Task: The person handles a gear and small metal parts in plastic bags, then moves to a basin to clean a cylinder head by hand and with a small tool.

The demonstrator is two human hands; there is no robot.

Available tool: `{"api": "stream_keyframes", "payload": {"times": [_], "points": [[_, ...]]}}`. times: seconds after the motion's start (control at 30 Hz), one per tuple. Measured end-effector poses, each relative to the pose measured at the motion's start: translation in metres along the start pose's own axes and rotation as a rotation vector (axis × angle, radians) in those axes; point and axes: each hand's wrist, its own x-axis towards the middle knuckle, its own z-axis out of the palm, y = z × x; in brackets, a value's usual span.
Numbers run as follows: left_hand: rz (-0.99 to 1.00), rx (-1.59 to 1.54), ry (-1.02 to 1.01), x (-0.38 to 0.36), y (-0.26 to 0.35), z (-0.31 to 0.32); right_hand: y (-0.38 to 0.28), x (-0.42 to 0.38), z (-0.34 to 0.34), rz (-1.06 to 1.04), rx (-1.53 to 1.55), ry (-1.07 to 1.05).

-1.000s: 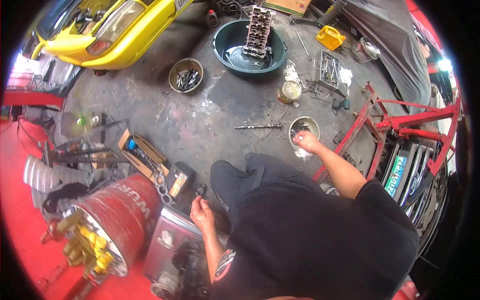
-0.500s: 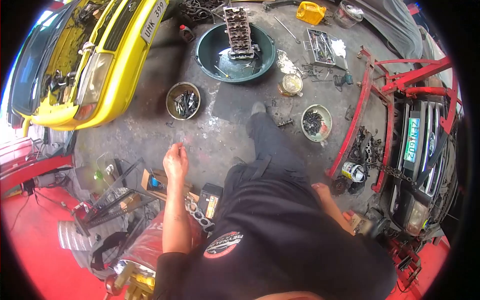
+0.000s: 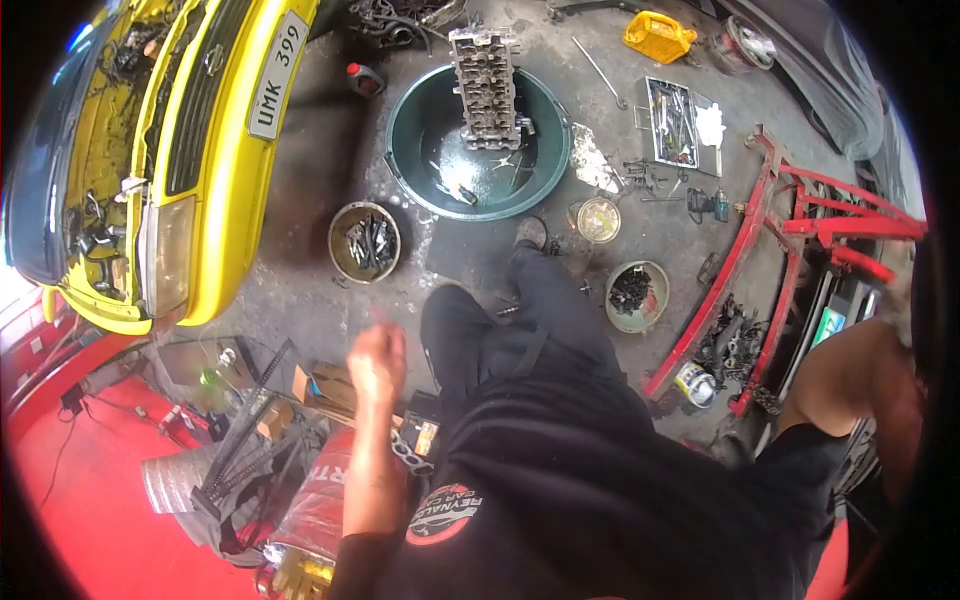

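My left hand (image 3: pixel 378 358) hangs in the air in front of my left thigh. Its fingers look loosely curled together, somewhat blurred, with no object visible in them. Below it on the floor lies a cardboard box (image 3: pixel 335 392). On the right, my bent right arm (image 3: pixel 850 365) is raised close to the camera, and the hand itself is out of sight. Ahead of me, an engine cylinder head (image 3: pixel 486 90) stands upright in a dark green tub (image 3: pixel 398 172) with some liquid in the bottom. A metal bowl (image 3: pixel 336 250) of dark parts sits left of the tub.
A yellow car (image 3: pixel 225 200) with its front opened up stands at left. Another bowl (image 3: pixel 655 315) of parts, a round tin (image 3: pixel 598 220) and a tool tray (image 3: pixel 672 125) lie on the right. A red steel frame (image 3: pixel 722 245) runs along the right side, and a yellow jug (image 3: pixel 658 38) stands behind.
The view has shifted as I step forward, bringing the tub nearer. My right arm has risen from beside my hip to the right edge. My left hand has moved slightly right and down.
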Motion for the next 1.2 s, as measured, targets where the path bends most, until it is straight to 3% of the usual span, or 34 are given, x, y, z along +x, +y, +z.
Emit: {"api": "stream_keyframes", "payload": {"times": [0.13,0.17,0.23,0.33,0.6,0.7,0.77,0.93,1.1,1.2], "points": [[0.315,-0.046,0.401,0.127,0.111,-0.161,0.024,0.059,0.038,-0.052,0.002,-0.227],[0.344,-0.257,0.52,0.146,0.123,-0.19,0.023,0.069,0.051,-0.037,0.011,-0.263],[0.557,-0.218,0.712,0.183,0.127,-0.23,0.023,0.081,0.074,0.027,0.028,-0.294],[0.744,-0.051,0.811,0.242,0.114,-0.252,0.032,0.084,0.109,0.205,0.021,-0.305],[0.58,0.151,0.767,0.336,0.059,-0.226,0.092,0.061,0.25,0.684,0.14,-0.195],[0.489,0.134,0.795,0.357,0.055,-0.218,0.122,0.081,0.28,0.732,0.223,-0.188],[0.43,0.111,0.761,0.359,0.057,-0.22,0.13,0.099,0.28,0.743,0.275,-0.239],[0.378,0.194,0.788,0.369,0.037,-0.162,0.171,0.084,0.378,0.732,0.44,-0.21],[0.239,0.233,0.899,0.391,0.05,-0.081,0.252,0.041,0.459,0.611,0.497,-0.246],[0.164,0.182,0.995,0.4,0.068,-0.033,0.284,0.028,0.459,0.444,0.516,-0.191]]}}
